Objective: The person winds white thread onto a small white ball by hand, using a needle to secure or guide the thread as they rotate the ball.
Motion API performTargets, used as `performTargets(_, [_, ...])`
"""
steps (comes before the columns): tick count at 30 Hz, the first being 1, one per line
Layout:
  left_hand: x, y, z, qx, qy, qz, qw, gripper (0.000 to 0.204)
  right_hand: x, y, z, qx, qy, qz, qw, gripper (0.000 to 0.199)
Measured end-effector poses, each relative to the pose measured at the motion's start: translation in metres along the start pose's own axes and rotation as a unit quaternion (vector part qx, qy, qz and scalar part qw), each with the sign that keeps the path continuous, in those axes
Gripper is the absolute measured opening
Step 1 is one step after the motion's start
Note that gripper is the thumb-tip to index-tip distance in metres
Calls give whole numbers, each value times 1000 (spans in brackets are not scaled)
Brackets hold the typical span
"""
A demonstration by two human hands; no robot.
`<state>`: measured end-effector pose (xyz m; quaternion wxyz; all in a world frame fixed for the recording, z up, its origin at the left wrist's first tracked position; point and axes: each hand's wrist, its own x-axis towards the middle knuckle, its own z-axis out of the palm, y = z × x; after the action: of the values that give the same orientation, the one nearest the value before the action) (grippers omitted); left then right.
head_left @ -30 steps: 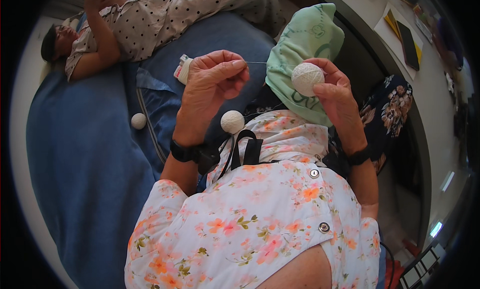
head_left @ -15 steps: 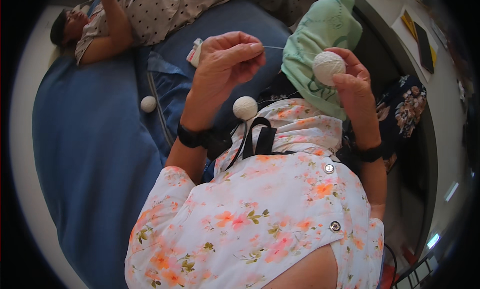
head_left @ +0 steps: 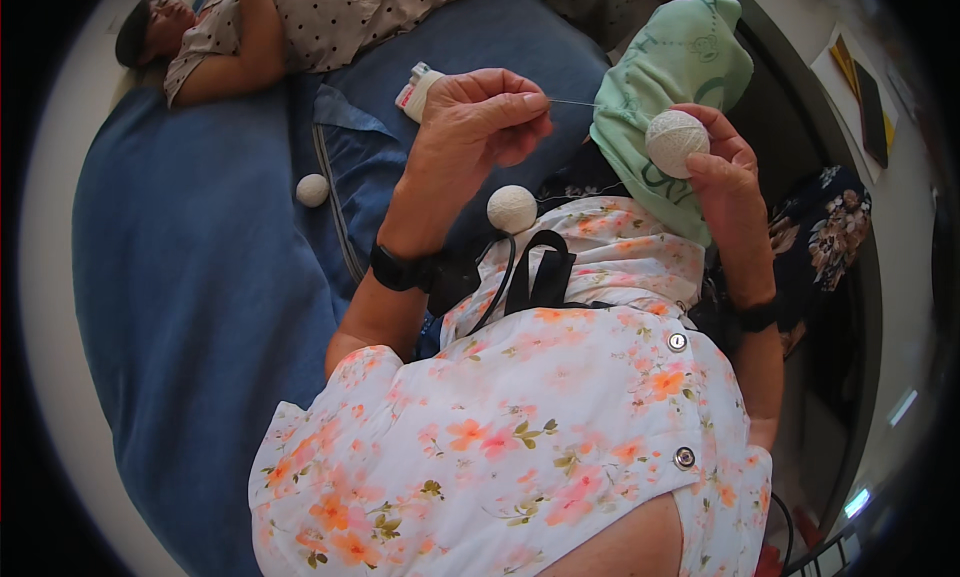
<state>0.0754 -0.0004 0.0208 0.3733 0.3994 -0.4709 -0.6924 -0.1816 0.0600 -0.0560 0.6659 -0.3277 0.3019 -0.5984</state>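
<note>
A small white package [head_left: 416, 90] with a red patch lies on the blue bed at upper centre of the frame, just behind my left grip [head_left: 480, 127], partly hidden by it. At the upper right edge, on a pale surface, lies a flat dark rectangle [head_left: 872, 97] that may be a screen, beside a yellow-edged sheet [head_left: 840, 62]; too blurred to tell more.

A home bedroom: a wide blue bed [head_left: 180, 307] with another person [head_left: 300, 17] lying across its head, loose clothes [head_left: 350, 167] on it, and a white desk [head_left: 890, 177] alongside.
</note>
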Motion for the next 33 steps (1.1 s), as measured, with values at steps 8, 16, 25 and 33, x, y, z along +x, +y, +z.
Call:
performTargets(8, [1,1,1,-7,-4,-6,1000,10,-2,-6,7,-15,0,-13,1000,49])
performTargets(16, [3,-1,0,-1,-10,3,1000,11,-3,-8,7,-61,3,-36,997,51])
performTargets(25, [8,-3,8,-21,-41,12,999,11,-4,-7,-2,84,-31,-9,996,47])
performTargets(33, [17,6,22,-116,-143,79,980,15,-3,-6,-2,138,-63,15,988,46])
